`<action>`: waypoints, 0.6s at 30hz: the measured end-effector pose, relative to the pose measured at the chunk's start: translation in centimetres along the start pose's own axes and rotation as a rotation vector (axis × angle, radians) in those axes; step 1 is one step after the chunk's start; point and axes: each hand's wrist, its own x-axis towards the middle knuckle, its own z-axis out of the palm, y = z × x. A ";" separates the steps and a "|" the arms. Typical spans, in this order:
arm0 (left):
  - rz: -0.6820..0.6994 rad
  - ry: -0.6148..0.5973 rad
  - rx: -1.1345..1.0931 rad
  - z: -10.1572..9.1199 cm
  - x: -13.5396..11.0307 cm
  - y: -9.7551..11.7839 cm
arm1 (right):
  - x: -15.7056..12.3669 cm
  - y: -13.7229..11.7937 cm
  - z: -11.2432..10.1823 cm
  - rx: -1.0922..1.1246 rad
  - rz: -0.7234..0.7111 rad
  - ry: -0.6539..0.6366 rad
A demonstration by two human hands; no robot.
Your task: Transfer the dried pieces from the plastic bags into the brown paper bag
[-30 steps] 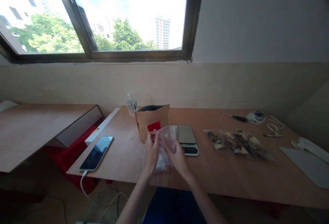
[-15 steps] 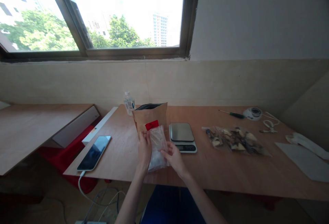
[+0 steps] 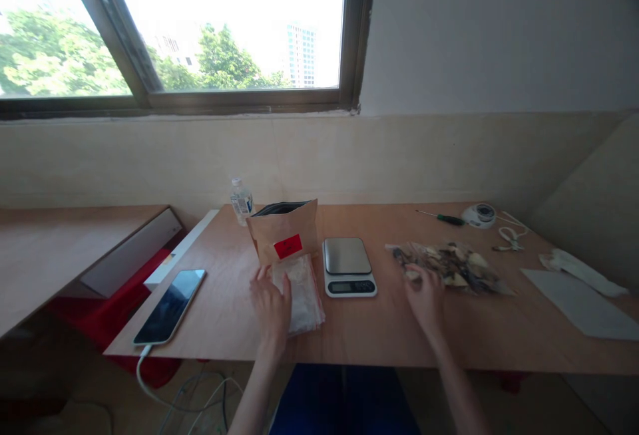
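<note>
My left hand (image 3: 272, 302) lies flat, fingers spread, on a stack of small clear zip bags (image 3: 302, 293) on the wooden table (image 3: 379, 328). My right hand (image 3: 425, 296) has reached to the near left edge of a clear bag of dried brown and pale pieces (image 3: 452, 267); its fingers curl at that edge, and whether they grip it is not visible. Between the hands sits a small digital kitchen scale (image 3: 347, 266). Behind the zip bags stands an open brown paper pouch with a red label (image 3: 284, 230).
A phone on a white cable (image 3: 170, 296) lies at the table's left. A small water bottle (image 3: 241, 201) stands by the wall. A screwdriver (image 3: 441, 218), a round white device (image 3: 478, 215) and white sheets (image 3: 582, 300) are at the right. A lower wooden surface (image 3: 60, 255) is further left.
Both hands held a clear zip bag up before. Now the bags lie on the table under my left hand, and my right hand has moved right to the bag of dried pieces.
</note>
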 end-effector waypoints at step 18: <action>-0.049 -0.602 -0.565 -0.3 -2.9 5.5 | -0.6 -7.2 -4.0 0.298 0.309 0.218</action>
